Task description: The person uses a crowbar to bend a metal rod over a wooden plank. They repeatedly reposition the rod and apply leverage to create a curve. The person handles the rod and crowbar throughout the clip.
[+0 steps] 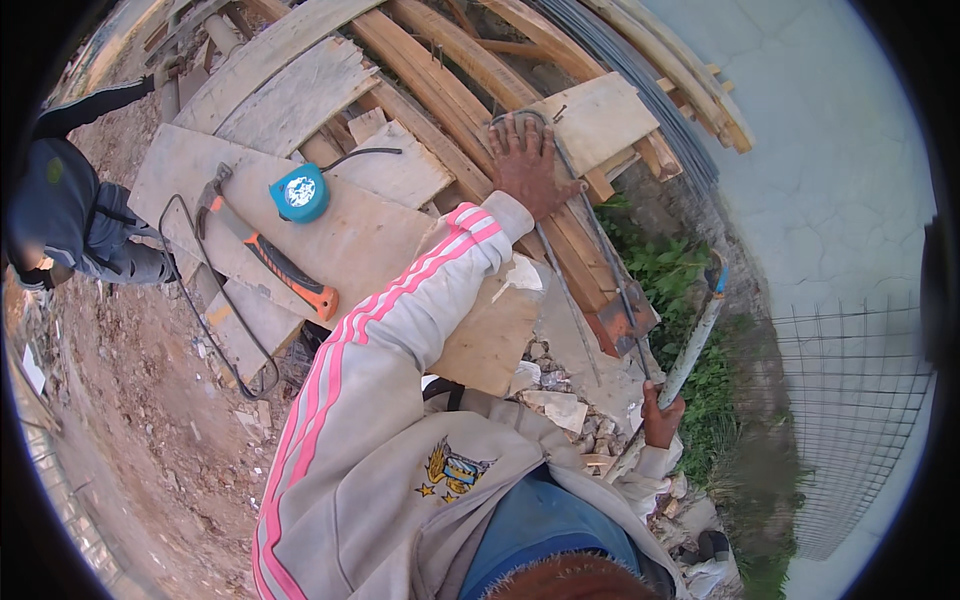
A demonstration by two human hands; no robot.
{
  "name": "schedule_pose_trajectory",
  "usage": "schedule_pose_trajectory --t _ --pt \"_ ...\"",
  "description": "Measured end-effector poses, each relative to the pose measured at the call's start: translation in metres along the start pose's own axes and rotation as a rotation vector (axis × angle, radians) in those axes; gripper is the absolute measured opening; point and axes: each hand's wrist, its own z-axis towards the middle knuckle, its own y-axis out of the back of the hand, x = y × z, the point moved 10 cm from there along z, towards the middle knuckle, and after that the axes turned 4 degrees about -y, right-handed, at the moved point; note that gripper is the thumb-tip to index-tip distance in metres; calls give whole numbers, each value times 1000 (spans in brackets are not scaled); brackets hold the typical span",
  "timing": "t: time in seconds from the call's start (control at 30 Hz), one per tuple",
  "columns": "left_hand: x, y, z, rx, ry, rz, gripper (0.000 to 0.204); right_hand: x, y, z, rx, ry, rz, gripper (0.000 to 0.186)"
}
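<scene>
My left hand (pixel 523 165) lies with fingers spread on the timber, over a thin bent steel rod (pixel 602 235). The rod curves past the fingertips by a small pale board (pixel 596 122) with nails in it, then runs down toward my right hand. Lower right, my right hand (pixel 662 415) is closed around a long pale pipe (pixel 693 345), whose far end is blue and orange. The rod's near end meets that hand; whether it is gripped too, I cannot tell. A second thin rod (pixel 570 305) slants down beside the first.
A hammer (pixel 268 250) and a teal tape measure (pixel 300 193) rest on a plywood sheet (pixel 405 225). Left of them hangs a bent rod loop (pixel 205 310). Another person (pixel 75 205) stands far left. Planks (pixel 430 75), rubble (pixel 560 400), plants (pixel 660 270) and wire mesh (pixel 850 410) surround me.
</scene>
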Motion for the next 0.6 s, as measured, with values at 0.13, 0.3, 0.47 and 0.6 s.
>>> schedule_pose_trajectory --t 0.13,0.3,0.47,0.6 --pt "-1 5 -2 51 33 -46 105 3 1 3 19 -30 -4 31" --pt "1 2 -2 19 27 -74 104 3 1 -1 -2 -67 16 32" --pt "2 0 0 -17 -10 -82 103 -3 0 -2 -5 -100 83 33" --pt "1 5 2 9 -11 -29 107 -1 0 -2 -13 -115 75 34"
